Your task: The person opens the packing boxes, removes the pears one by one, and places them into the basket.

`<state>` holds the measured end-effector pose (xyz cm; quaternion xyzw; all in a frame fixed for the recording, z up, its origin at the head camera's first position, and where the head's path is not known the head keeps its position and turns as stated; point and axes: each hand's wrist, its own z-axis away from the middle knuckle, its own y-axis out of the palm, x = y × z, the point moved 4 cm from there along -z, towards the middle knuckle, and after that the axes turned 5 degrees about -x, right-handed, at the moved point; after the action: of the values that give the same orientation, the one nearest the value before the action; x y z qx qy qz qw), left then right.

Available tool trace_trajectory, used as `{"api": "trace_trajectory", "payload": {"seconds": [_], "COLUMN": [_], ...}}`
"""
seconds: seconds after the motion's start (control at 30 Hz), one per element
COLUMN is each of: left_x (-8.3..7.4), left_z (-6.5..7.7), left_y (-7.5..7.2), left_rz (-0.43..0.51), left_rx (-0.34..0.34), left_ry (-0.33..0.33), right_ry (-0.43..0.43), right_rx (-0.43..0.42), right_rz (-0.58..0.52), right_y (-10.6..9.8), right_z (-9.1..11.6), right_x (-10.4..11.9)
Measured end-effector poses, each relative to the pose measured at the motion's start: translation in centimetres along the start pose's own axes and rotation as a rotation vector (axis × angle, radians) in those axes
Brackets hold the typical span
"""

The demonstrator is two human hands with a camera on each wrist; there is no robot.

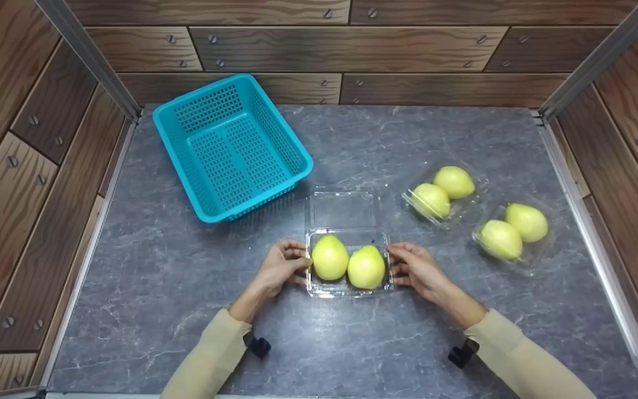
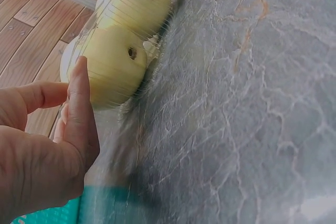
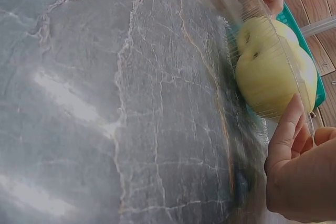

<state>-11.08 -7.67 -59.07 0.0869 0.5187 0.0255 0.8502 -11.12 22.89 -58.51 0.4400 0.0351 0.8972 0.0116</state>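
A clear plastic clamshell container (image 1: 319,289) rests on the tabletop in front of me, its lid (image 1: 344,209) folded open to the back. Two yellow-green pears (image 1: 330,257) lie side by side in its base. At the left rim my left hand (image 1: 281,266) pinches the edge between thumb and fingers. My right hand (image 1: 420,270) grips the opposite rim. Both wrist views show the pears (image 2: 107,64) through the ribbed clear wall, with fingertips (image 3: 294,109) of the right hand against its side.
A turquoise perforated basket (image 1: 292,185) stands at the back left with nothing in it. To the right are two more clear containers, each with two pears (image 1: 431,200), (image 1: 526,221). Wood-patterned walls (image 1: 346,50) border the grey marbled table (image 1: 147,310).
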Motion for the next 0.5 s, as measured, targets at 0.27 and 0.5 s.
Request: {"api": "trace_trajectory", "payload": {"seconds": [0.27, 0.5], "left_x": [-0.5, -2.7], "left_z": [0.1, 1.2], "left_y": [-0.4, -0.9], "left_rz": [-0.078, -0.376], "left_rx": [-0.024, -0.028], "left_ry": [0.023, 0.188], "right_ry": [-0.006, -0.012], "right_rx": [0.0, 0.017], "right_rz": [0.002, -0.001], "right_y": [0.0, 0.0], "right_z": [0.0, 0.1], "right_x": [0.0, -0.1]}}
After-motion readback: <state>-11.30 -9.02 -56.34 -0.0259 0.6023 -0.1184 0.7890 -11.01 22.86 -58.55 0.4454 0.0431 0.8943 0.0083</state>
